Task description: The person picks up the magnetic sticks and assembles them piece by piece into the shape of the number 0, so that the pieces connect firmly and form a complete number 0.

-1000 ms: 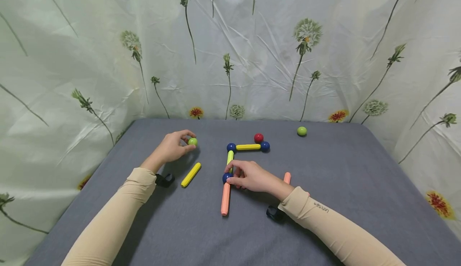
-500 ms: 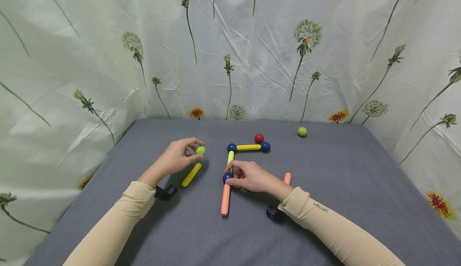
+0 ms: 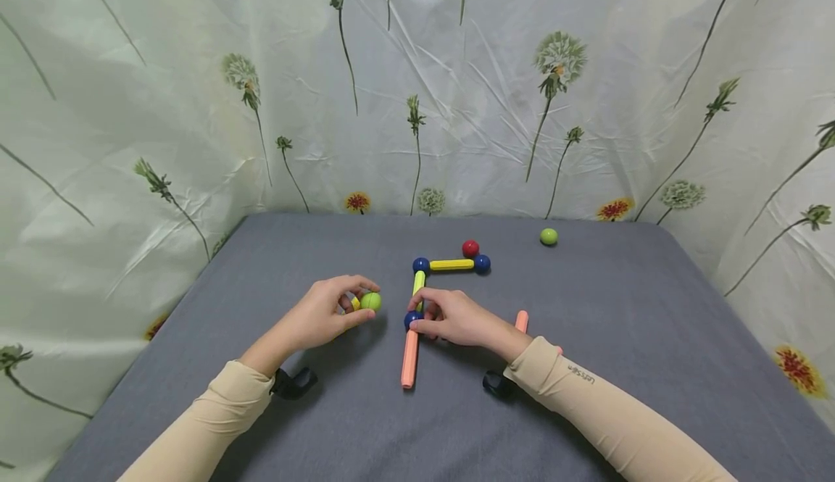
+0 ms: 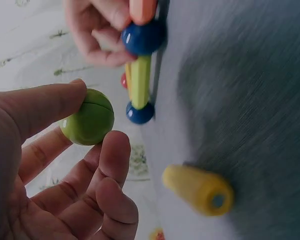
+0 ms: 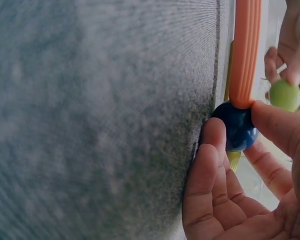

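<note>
My left hand [image 3: 322, 314] pinches a green ball [image 3: 371, 302] between thumb and fingertips, held above the cloth. In the left wrist view a loose yellow rod [image 4: 195, 189] lies below that ball; the hand mostly covers it in the head view. My right hand [image 3: 459, 319] grips a blue ball [image 5: 236, 125] with thumb and fingers. This ball joins a salmon rod [image 3: 409, 360], pointing toward me, to a yellow-green rod [image 3: 419, 281] running away to a corner blue ball [image 3: 421, 265]. From there a yellow rod [image 3: 451, 265] extends right to another blue ball [image 3: 482, 264].
A red ball [image 3: 470, 248] sits against the far right blue ball. Farther right lies a second green ball [image 3: 549, 236]. Another salmon rod [image 3: 521, 321] is partly hidden by my right forearm. Grey cloth [image 3: 607, 301] covers the table; a flowered curtain [image 3: 483, 90] hangs behind.
My left hand has carried the green ball toward me and rightward, closer to the joined rods, passing over the loose yellow rod. The right hand keeps its hold on the blue ball.
</note>
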The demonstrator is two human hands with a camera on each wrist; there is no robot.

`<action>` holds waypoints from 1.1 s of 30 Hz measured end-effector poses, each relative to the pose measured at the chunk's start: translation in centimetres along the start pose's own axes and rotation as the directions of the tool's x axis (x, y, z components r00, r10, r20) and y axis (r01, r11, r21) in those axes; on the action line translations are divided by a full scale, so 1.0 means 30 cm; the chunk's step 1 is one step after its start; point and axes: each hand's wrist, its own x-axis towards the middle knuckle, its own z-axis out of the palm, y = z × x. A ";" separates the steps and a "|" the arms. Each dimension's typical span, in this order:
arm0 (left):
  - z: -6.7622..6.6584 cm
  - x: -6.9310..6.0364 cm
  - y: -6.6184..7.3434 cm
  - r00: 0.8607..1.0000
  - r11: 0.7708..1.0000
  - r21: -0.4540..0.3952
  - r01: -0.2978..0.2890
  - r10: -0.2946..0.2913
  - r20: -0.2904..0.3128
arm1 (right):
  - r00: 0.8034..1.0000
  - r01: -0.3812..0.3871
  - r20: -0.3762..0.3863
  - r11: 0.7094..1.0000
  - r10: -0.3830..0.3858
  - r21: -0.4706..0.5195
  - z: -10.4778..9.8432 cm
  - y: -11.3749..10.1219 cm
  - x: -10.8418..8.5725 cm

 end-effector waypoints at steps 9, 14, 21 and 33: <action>0.062 -0.093 0.013 0.998 0.997 -0.070 -0.026 0.030 0.055 | 1.000 -0.006 -0.001 1.000 0.006 -0.013 -0.004 0.000 0.002; 0.092 -0.137 0.028 0.995 0.994 -0.109 -0.004 0.015 0.095 | 1.000 -0.014 0.002 1.000 0.014 -0.009 -0.003 0.000 0.002; 0.121 -0.191 0.058 0.987 0.983 -0.184 0.021 0.009 0.160 | 1.000 -0.015 0.007 1.000 0.015 -0.002 -0.003 0.001 0.005; 0.161 -0.217 0.101 0.976 0.972 -0.233 0.022 0.030 0.215 | 1.000 -0.014 0.009 1.000 0.014 -0.001 -0.004 0.000 0.004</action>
